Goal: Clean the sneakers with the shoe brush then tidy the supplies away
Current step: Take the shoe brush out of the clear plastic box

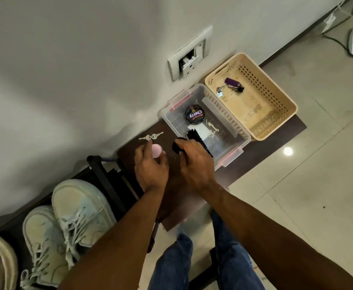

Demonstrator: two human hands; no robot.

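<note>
Both hands work beside the clear box [233, 130]: right hand [194, 162] grips the shoe brush [198, 141], left hand [150, 166] holds a pink object [156, 150].

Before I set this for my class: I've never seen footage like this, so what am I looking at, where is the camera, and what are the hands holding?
There is no machine here. It is one picture from a camera worn on a person's head, looking down at their own two bare hands.

The right hand grips a black shoe brush, its bristle end over the edge of a clear plastic box. In that box lies a round tin of polish. The left hand holds a small pink object; I cannot tell what it is.

All this sits on a dark wooden surface against the wall. Also there: two small keys and a beige basket holding a key bunch with a purple tag. Lower left, a pair of pale sneakers rests on a lower rack.
</note>
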